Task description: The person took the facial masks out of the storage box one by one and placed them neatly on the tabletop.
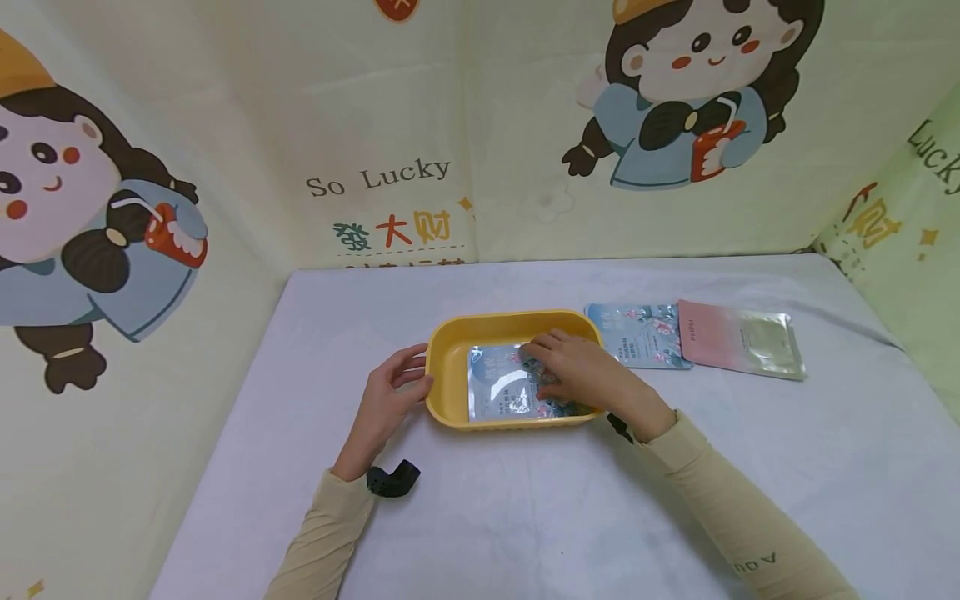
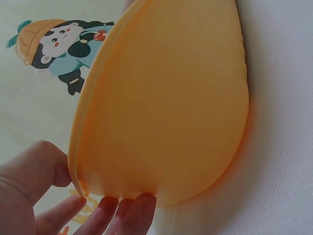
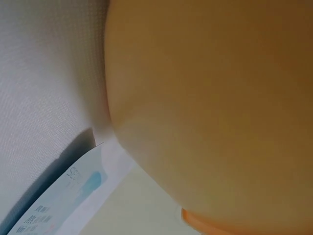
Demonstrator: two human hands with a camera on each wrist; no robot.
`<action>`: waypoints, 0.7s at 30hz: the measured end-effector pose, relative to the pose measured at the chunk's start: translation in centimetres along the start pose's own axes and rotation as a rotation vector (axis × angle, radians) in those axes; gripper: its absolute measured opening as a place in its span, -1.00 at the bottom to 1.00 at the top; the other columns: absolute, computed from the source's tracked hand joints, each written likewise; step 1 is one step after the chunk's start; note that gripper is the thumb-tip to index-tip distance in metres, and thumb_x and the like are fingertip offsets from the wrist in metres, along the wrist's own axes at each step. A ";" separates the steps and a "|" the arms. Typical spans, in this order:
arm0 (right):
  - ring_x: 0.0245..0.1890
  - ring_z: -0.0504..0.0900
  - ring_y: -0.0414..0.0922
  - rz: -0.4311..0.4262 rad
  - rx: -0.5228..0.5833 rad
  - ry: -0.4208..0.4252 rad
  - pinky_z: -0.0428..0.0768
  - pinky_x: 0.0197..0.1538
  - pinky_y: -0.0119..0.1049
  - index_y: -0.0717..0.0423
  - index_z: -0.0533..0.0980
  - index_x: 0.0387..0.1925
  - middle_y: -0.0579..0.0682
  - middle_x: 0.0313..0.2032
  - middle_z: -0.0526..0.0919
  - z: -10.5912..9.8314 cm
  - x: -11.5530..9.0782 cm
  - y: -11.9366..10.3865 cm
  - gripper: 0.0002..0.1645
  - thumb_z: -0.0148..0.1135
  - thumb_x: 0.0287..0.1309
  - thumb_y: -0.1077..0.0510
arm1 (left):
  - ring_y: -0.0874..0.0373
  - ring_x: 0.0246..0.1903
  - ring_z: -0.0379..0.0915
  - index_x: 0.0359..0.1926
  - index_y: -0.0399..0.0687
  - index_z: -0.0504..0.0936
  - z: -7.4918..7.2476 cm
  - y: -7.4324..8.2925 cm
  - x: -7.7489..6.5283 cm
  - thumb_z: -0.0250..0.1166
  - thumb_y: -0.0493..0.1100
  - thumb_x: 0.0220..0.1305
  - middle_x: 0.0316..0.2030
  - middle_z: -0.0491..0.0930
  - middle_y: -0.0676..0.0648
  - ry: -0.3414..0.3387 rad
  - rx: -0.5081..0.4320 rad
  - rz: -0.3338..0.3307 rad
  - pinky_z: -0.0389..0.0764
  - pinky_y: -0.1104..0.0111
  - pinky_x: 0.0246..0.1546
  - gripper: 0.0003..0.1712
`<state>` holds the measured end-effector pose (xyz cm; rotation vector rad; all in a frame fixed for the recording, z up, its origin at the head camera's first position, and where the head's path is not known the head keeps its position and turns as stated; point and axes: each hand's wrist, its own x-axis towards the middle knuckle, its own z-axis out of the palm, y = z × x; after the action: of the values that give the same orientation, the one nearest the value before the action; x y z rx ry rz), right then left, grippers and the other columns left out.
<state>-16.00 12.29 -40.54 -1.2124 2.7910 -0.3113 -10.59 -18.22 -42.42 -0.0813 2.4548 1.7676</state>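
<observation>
A yellow plastic tray with rounded ends sits mid-table, and a blue floral foil packet lies face up inside it. At the tray's left end is my left hand. Its thumb is at the rim and its fingertips hold the outer wall, as the left wrist view shows. My right hand reaches over the right end, its bent, spread fingers resting on the packet's face and covering its right part. The tray's side fills the right wrist view, where the right fingers are hidden.
To the right of the tray lie another blue floral packet and a pink and silver-green packet overlapping its edge. A white cloth covers the table. Printed curtains hang behind and at the sides.
</observation>
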 end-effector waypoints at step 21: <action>-0.06 0.59 -0.07 0.035 0.059 0.064 0.66 0.09 -0.18 0.13 0.57 0.10 0.02 -0.04 0.60 -0.6 0.2 -0.2 -0.47 0.47 0.04 0.30 | -0.03 0.13 0.52 0.31 0.01 0.46 -0.1 0.1 0.0 0.31 -0.20 0.29 0.17 0.54 -0.14 -0.006 -0.011 0.003 0.70 0.36 -0.08 -0.44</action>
<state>-16.11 12.16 -39.89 -1.1603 2.8317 -0.4343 -10.57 -18.26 -42.27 -0.0729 2.4422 1.7803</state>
